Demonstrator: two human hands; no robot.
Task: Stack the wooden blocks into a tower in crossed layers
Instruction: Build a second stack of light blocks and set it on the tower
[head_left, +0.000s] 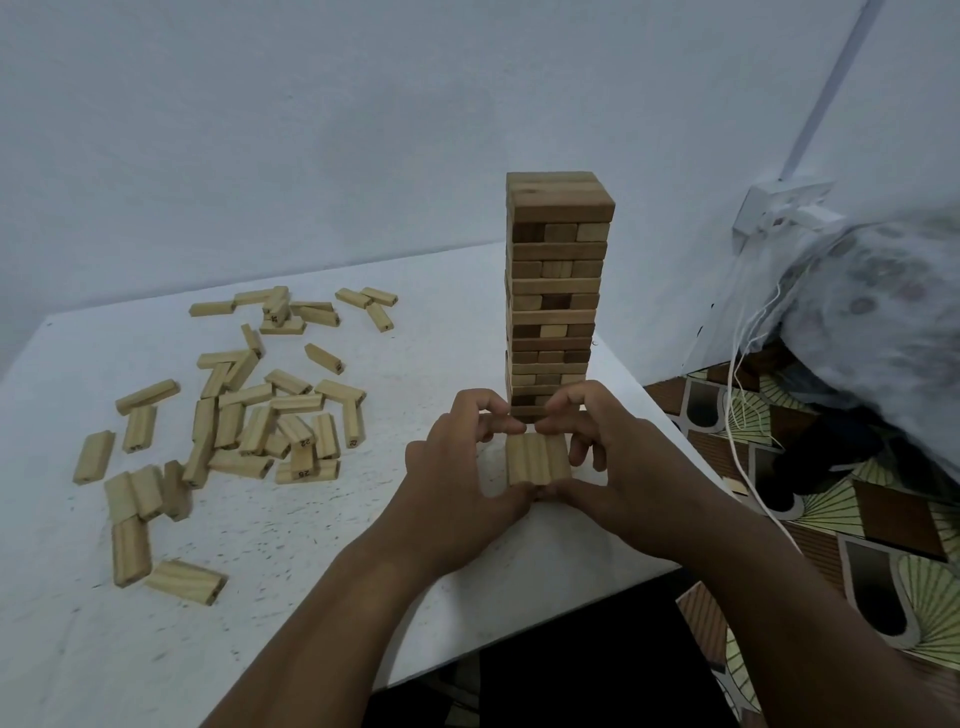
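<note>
Three blocks (537, 460), as far as the dim view shows, lie side by side on the white surface (415, 312) just before the tower (556, 291); left hand (467, 478) and right hand (618, 467) pinch the set with curled fingers (506, 423). Loose blocks (249, 415) lie scattered well to the left.

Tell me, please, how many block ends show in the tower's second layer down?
3: the dark end at left, the middle end, and the right end.
</note>
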